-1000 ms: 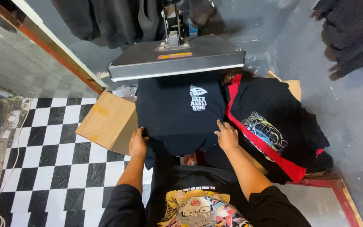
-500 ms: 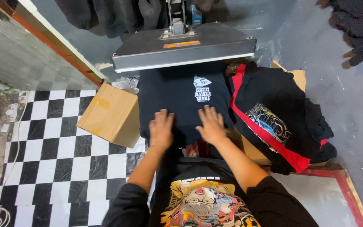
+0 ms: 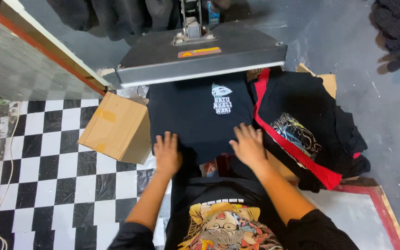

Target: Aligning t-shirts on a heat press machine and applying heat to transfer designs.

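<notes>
While lying flat on the press bed, black shirt [image 3: 195, 115] spread under raised grey platen [image 3: 200, 58], small white print [image 3: 222, 98] near its top edge. Left hand [image 3: 166, 153] pressed palm-down on the shirt's near left part, fingers spread and flat, grip apart, holding nothing. Right hand [image 3: 248, 146] likewise flat on the near right part, fingers splayed, grip apart, touching cloth only. Both hands close to the hem, well apart from each other. Just right of the shirt, pile of dark shirts [image 3: 311, 129] with a red band and a coloured graphic on top. Just left, cardboard box [image 3: 116, 127] standing tilted on black-and-white checked floor [image 3: 47, 162]. Dark clothes [image 3: 112, 16] hanging behind the press. Below the arms, wearer's own black shirt with a bright cartoon print [image 3: 223, 227].
</notes>
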